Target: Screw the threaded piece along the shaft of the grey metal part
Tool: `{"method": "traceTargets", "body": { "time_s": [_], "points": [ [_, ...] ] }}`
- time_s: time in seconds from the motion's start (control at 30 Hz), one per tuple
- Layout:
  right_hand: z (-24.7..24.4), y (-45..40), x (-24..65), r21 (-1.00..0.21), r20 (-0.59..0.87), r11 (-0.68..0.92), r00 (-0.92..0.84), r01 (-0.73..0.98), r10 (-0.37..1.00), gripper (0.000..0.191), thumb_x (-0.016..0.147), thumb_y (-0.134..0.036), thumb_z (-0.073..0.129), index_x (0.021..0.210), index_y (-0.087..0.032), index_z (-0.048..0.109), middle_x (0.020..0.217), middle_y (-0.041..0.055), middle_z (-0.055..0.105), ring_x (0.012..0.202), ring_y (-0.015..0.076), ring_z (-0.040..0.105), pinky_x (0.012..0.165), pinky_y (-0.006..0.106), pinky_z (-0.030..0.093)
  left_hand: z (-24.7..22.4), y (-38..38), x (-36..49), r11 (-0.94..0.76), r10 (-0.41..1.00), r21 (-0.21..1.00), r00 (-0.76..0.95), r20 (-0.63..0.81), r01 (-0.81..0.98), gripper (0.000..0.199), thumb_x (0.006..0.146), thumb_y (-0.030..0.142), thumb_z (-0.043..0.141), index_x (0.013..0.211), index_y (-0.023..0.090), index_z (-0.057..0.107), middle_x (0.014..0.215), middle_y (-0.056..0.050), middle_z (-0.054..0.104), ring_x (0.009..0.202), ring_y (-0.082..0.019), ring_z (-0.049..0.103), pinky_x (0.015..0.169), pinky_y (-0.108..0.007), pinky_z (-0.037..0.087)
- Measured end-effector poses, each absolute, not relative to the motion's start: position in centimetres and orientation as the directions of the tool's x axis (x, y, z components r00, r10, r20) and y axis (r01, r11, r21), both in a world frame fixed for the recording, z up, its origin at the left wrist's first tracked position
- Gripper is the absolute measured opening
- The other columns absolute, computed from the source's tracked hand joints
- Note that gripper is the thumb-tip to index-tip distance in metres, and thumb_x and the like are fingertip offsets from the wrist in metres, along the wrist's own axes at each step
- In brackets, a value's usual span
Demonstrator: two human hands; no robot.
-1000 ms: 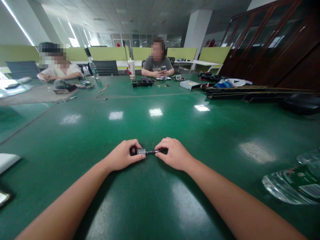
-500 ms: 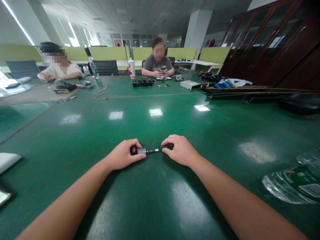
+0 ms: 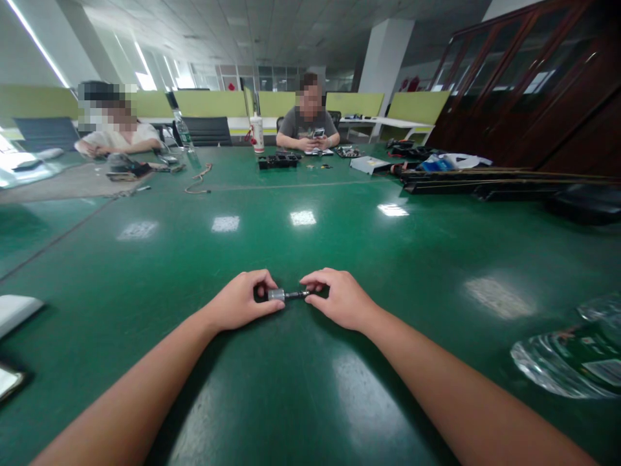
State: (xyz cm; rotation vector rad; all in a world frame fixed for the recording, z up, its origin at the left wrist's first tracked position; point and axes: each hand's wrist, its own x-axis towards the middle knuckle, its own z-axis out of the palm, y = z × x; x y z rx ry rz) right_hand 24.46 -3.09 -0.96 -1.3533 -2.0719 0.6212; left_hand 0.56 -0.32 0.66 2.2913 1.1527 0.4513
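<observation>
My left hand is closed around a small grey metal cylinder, low over the green table. A thin shaft sticks out of the cylinder towards the right. At the shaft's tip, my right hand is closed, its thumb and fingers around a small dark coil spring. The spring meets the tip, but its fingers hide most of it, so I cannot tell how much of it is over the shaft.
A clear plastic bottle lies at the right edge. White objects lie at the left. Farther back are a black part, a grey metal box, a white bottle and long dark rails. Two people sit across the table.
My right hand has moved left, bringing the spring from just off the shaft's end to its tip. My left hand stays nearly still with the cylinder.
</observation>
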Motion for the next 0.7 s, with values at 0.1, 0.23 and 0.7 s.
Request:
{"method": "traceTargets", "body": {
  "time_s": [0.1,0.23,0.7],
  "points": [
    [-1.1,-3.5,23.4,-0.692,0.227,0.399,-0.343,0.602,0.911,0.037,0.078,-0.009,0.071,0.113,-0.021,0.07,0.092,0.0027,0.071,0.082,0.0147,0.064,0.082,0.03,0.05,0.5,-0.3,0.5,-0.525,0.795,0.58,0.603,0.072,0.623,0.034,0.076,0.048,0.075,0.089,0.018,0.065,0.076,0.001,0.064,0.071,-0.017,0.059,0.064,-0.026,0.041],
    [-1.1,-3.7,23.0,-0.66,0.259,0.434,-0.356,0.613,0.898,0.035,0.079,-0.011,0.071,0.112,-0.021,0.07,0.092,0.0031,0.072,0.087,0.0165,0.065,0.084,0.032,0.048,0.3,-0.2,0.3,-0.538,0.789,0.568,0.609,0.08,0.622,0.039,0.072,0.051,0.079,0.09,0.019,0.066,0.078,0.001,0.065,0.074,-0.018,0.06,0.068,-0.027,0.041],
    [-1.2,-3.6,23.5,-0.588,0.306,0.496,-0.392,0.639,0.868,0.027,0.082,-0.012,0.069,0.107,-0.02,0.071,0.093,0.0031,0.073,0.089,0.0182,0.062,0.083,0.033,0.045,0.6,-0.3,0.6,-0.518,0.78,0.63,0.622,0.07,0.579,0.028,0.086,0.046,0.065,0.089,0.018,0.069,0.077,0.0,0.067,0.072,-0.016,0.059,0.067,-0.026,0.043]
  ]
}}
